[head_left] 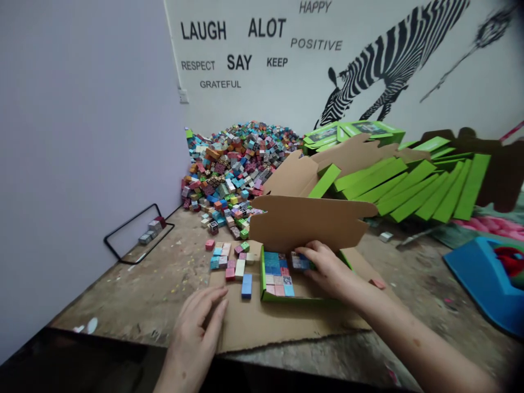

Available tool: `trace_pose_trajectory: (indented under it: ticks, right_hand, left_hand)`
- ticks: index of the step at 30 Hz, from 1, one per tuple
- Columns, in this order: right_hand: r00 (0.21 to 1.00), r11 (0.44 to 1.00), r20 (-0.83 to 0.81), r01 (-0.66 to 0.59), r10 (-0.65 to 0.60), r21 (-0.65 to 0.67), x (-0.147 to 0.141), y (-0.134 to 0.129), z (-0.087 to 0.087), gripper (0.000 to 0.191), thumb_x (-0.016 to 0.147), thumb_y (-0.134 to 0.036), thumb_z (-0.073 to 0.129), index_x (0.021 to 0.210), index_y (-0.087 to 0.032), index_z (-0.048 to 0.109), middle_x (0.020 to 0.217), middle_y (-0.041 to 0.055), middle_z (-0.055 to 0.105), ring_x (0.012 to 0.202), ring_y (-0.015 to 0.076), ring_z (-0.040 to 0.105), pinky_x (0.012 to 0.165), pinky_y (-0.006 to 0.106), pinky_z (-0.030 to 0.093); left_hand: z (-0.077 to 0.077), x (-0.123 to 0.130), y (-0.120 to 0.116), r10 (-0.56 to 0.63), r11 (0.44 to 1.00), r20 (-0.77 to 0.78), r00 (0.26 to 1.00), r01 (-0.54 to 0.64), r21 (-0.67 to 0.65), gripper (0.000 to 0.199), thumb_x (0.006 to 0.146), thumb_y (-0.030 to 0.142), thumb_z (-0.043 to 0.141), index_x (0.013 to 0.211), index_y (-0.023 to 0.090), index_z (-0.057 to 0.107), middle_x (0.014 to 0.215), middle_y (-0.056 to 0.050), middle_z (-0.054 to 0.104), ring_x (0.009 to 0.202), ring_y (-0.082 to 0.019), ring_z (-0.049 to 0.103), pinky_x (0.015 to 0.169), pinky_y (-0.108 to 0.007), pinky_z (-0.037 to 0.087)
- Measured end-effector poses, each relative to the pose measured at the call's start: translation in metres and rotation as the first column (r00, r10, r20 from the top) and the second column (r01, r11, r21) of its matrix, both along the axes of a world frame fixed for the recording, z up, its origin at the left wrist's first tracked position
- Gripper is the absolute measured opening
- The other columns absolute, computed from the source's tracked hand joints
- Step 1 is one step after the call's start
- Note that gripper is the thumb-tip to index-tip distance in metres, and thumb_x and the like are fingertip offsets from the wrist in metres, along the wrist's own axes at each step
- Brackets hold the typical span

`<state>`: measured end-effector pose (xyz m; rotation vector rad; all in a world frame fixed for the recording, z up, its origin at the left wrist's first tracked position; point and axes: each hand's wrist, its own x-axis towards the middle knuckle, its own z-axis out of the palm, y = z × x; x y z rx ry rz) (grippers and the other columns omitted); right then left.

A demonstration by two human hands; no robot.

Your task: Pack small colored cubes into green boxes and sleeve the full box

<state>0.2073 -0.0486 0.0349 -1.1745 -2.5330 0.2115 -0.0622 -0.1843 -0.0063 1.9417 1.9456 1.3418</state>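
Note:
An open box with green edges lies on a cardboard sheet, its brown flap raised behind it. Small patterned cubes fill the box's left part in rows. My right hand reaches into the box, its fingers closed around a few bluish-grey cubes; the fingers partly hide them. My left hand rests at the sheet's left front edge, thumb and fingers apart, holding nothing. Just beyond it lie a blue block and several loose pink, white and light-blue cubes.
A large heap of coloured cubes rises against the wall. Green boxes lean in a row at the back right. A black wire frame with a few cubes stands at left. A blue plastic holder sits at right.

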Motion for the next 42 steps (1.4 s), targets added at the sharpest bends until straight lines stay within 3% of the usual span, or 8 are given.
trace_pose_trajectory:
  ticks: [7, 10, 14, 20, 23, 29, 35, 42]
  right_hand:
    - [0.998, 0.997, 0.005, 0.065, -0.065, 0.042, -0.008, -0.004, -0.008, 0.047, 0.066, -0.004, 0.049, 0.113, -0.013, 0.049, 0.109, 0.0126, 0.041, 0.101, 0.0218, 0.041, 0.085, 0.033, 0.039]
    - [0.993, 0.991, -0.003, 0.12, -0.12, 0.059, -0.007, -0.002, -0.013, 0.034, 0.067, -0.007, 0.049, 0.1, -0.014, 0.052, 0.102, 0.0108, 0.043, 0.095, 0.0215, 0.043, 0.081, 0.034, 0.039]
    - [0.989, 0.988, -0.041, 0.138, -0.141, -0.073, -0.009, 0.002, -0.017, 0.016, 0.071, -0.009, 0.046, 0.084, -0.017, 0.049, 0.089, 0.0054, 0.047, 0.077, 0.0154, 0.049, 0.071, 0.028, 0.042]
    - [0.992, 0.986, -0.101, 0.064, -0.08, -0.154, -0.009, -0.022, 0.002, 0.022, 0.086, -0.028, 0.034, 0.09, -0.019, 0.054, 0.093, 0.0063, 0.051, 0.082, 0.016, 0.052, 0.074, 0.029, 0.042]
    - [0.993, 0.983, -0.092, 0.059, -0.075, -0.174, 0.001, -0.042, 0.009, 0.025, 0.082, -0.04, 0.044, 0.093, -0.021, 0.055, 0.091, 0.0054, 0.055, 0.082, 0.0166, 0.054, 0.07, 0.027, 0.044]
    - [0.998, 0.989, -0.023, -0.062, 0.059, -0.133, 0.005, -0.053, -0.006, 0.022, 0.083, -0.03, 0.042, 0.07, -0.02, 0.057, 0.069, 0.0035, 0.057, 0.067, 0.0158, 0.053, 0.058, 0.027, 0.042]
    - [0.994, 0.991, -0.06, -0.097, 0.092, -0.093, -0.002, -0.064, -0.003, 0.019, 0.084, -0.03, 0.042, 0.079, -0.023, 0.058, 0.076, 0.0028, 0.059, 0.07, 0.0142, 0.056, 0.061, 0.024, 0.048]
    - [0.987, 0.978, -0.095, -0.11, 0.128, 0.177, 0.007, -0.077, -0.003, 0.026, 0.08, -0.028, 0.05, 0.106, -0.027, 0.054, 0.1, 0.0043, 0.058, 0.091, 0.0147, 0.057, 0.074, 0.022, 0.051]
  left_hand:
    - [-0.008, -0.013, 0.0, 0.038, 0.996, -0.159, 0.987, -0.024, 0.09, 0.019, 0.079, 0.035, 0.048, 0.092, 0.027, 0.06, 0.096, 0.0, 0.062, 0.091, -0.015, 0.057, 0.079, -0.032, 0.049]
    - [-0.01, -0.017, 0.001, 0.042, 0.994, -0.187, 0.981, -0.023, 0.103, 0.019, 0.079, 0.034, 0.049, 0.094, 0.026, 0.059, 0.096, -0.001, 0.062, 0.091, -0.016, 0.056, 0.079, -0.033, 0.049]
    - [-0.01, -0.016, 0.004, 0.042, 0.995, -0.222, 0.974, -0.021, 0.098, 0.018, 0.079, 0.029, 0.051, 0.095, 0.025, 0.058, 0.096, -0.002, 0.061, 0.093, -0.016, 0.055, 0.081, -0.034, 0.048]
    - [-0.008, -0.012, 0.005, 0.022, 0.993, -0.265, 0.964, 0.009, 0.116, 0.021, 0.079, 0.022, 0.051, 0.098, 0.022, 0.057, 0.098, -0.003, 0.06, 0.097, -0.015, 0.052, 0.084, -0.032, 0.046]
    - [-0.007, -0.019, 0.007, 0.051, 0.995, -0.255, 0.966, -0.026, 0.101, 0.02, 0.08, 0.021, 0.048, 0.098, 0.021, 0.057, 0.098, -0.004, 0.06, 0.095, -0.015, 0.052, 0.083, -0.032, 0.045]
    - [0.002, -0.035, 0.028, 0.11, 0.994, -0.261, 0.959, -0.112, 0.007, 0.029, 0.082, 0.022, 0.039, 0.106, 0.017, 0.054, 0.105, -0.007, 0.058, 0.099, -0.018, 0.051, 0.086, -0.037, 0.043]
    - [0.005, -0.038, 0.065, 0.018, 0.971, -0.387, 0.922, -0.108, -0.214, 0.048, 0.078, 0.012, 0.034, 0.126, 0.011, 0.038, 0.127, -0.014, 0.043, 0.115, -0.024, 0.04, 0.097, -0.043, 0.034]
    - [0.014, -0.044, 0.08, -0.194, 0.925, -0.492, 0.849, -0.01, -0.381, 0.064, 0.069, 0.005, 0.039, 0.131, 0.02, 0.032, 0.141, -0.007, 0.021, 0.129, -0.032, 0.014, 0.098, -0.05, 0.031]
